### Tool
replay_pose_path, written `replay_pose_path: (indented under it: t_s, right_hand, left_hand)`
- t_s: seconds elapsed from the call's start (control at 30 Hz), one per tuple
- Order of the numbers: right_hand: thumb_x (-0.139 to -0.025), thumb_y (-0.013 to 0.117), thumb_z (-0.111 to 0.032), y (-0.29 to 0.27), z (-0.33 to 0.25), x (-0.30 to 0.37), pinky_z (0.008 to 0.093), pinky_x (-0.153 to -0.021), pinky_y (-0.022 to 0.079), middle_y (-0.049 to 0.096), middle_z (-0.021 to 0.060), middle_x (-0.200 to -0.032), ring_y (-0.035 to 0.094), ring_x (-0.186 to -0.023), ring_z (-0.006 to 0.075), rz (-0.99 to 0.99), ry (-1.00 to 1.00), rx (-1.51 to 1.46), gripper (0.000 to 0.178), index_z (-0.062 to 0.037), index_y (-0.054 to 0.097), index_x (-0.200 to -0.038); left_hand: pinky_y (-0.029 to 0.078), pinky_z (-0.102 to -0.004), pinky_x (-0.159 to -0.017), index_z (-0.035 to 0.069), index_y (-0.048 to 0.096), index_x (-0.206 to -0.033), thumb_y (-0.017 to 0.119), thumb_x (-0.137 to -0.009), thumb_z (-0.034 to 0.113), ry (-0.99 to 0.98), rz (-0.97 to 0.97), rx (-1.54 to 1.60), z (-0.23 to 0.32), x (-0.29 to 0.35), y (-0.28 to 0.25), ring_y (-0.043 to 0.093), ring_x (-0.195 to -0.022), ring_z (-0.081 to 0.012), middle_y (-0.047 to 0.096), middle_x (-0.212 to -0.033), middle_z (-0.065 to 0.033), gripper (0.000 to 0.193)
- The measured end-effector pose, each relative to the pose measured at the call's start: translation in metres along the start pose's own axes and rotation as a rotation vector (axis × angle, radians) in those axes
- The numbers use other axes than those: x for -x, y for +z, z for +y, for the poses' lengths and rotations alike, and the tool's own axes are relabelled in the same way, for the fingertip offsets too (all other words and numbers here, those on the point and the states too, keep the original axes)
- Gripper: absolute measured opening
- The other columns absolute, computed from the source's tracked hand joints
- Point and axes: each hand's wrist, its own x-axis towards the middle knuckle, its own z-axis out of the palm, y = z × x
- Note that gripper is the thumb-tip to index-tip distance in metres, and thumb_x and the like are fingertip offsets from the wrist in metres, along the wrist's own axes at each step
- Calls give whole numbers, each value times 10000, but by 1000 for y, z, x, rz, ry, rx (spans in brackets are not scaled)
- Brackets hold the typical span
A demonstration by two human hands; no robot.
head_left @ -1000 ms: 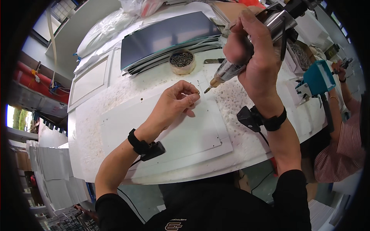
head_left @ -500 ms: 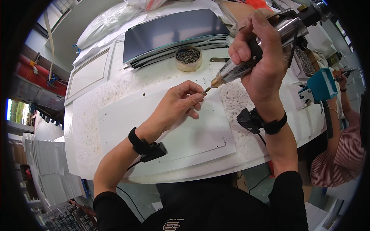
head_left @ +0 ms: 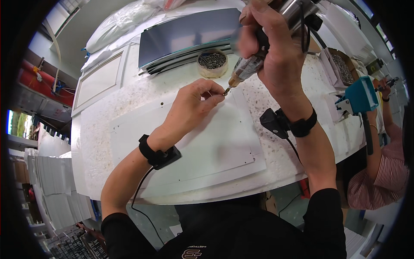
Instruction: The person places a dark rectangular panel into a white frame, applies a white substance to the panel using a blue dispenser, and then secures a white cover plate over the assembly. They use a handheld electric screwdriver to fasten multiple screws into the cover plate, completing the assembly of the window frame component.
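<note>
Gripped from above in my right hand is a silver and black power screwdriver with a brass-coloured nose, tilted down to the left. Its bit points at the fingertips of my left hand. There, thumb and forefinger pinch a small screw at the bit's tip, over the far part of a white panel. Small dark holes or screw heads dot the panel's edges; I cannot tell which. Beyond my left hand stands a round tub filled with small screws.
Dark glossy panels lie stacked at the far side of the white worktable. A white frame rests at the left. On the right are a cardboard box of screws, a teal tool and another person's arm.
Both hands have shifted slightly left and farther away, the screwdriver moving with my right hand. My left fingers have drawn closer together, still at the bit's tip.
</note>
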Motion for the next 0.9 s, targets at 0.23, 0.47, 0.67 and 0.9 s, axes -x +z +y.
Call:
replay_pose_path:
  t_s: [0.23, 0.47, 0.67, 0.9]
  right_hand:
    - [-1002, 680, -140, 11, 20, -7, 230, -444, 417, 597, 8, -713, 532, -518, 54, -139, 7, 94, 120, -62, 605, -952]
    - [-1001, 680, -140, 13, 25, -7, 227, -448, 421, 604, 4, -719, 532, -517, 54, -98, 81, 154, 114, -63, 606, -961]
    - [-1005, 676, -147, 3, 42, -11, 225, -452, 427, 606, 1, -726, 536, -523, 53, -145, 66, 104, 117, -70, 602, -958]
    - [-1024, 650, -172, 0, 50, -15, 226, -453, 398, 565, -16, -664, 499, -509, 44, -251, 115, 104, 193, -80, 576, -871]
  left_hand:
    - [499, -319, -836, 34, 760, -1054, 694, -923, 141, 155, 66, -269, -19, -30, -4, 617, -884, -189, 648, -1003, -70, 182]
    - [503, -329, -850, 42, 767, -1065, 683, -936, 149, 101, 29, -222, -22, -30, -6, 635, -899, -215, 632, -999, -76, 187]
    - [504, -349, -841, 29, 753, -1094, 677, -938, 117, 57, -12, -187, -18, -27, -7, 640, -924, -235, 631, -1015, -95, 195]
    - [483, -421, -1007, -31, 663, -1226, 634, -942, 83, 435, -48, -829, -13, 8, -3, 614, -1149, -325, 661, -1233, -159, 308]
